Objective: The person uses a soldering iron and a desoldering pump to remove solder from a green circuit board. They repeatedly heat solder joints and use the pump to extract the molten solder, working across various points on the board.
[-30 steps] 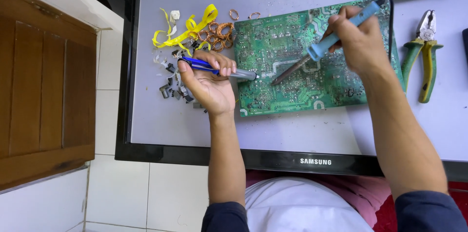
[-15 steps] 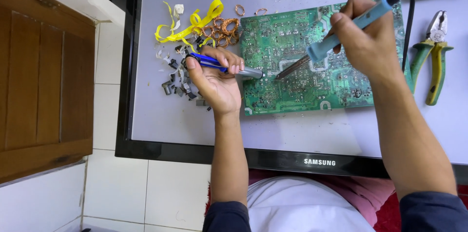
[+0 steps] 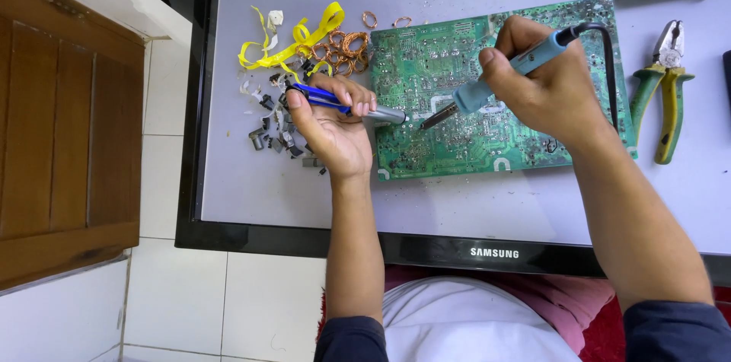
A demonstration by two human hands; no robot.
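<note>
Bare grey panel (image 3: 289,194) below the circuit board (image 3: 457,65) lies open — scrap pile (image 3: 297,65) crowds its left, pliers (image 3: 664,88) its right.

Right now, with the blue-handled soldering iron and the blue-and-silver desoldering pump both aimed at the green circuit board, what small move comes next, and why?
Probably bring the two tips together on one joint. The right hand holds the blue-handled soldering iron with its tip low over the green circuit board. The left hand holds the blue-and-silver desoldering pump, its nozzle at the board's left edge, apart from the iron's tip.
</note>
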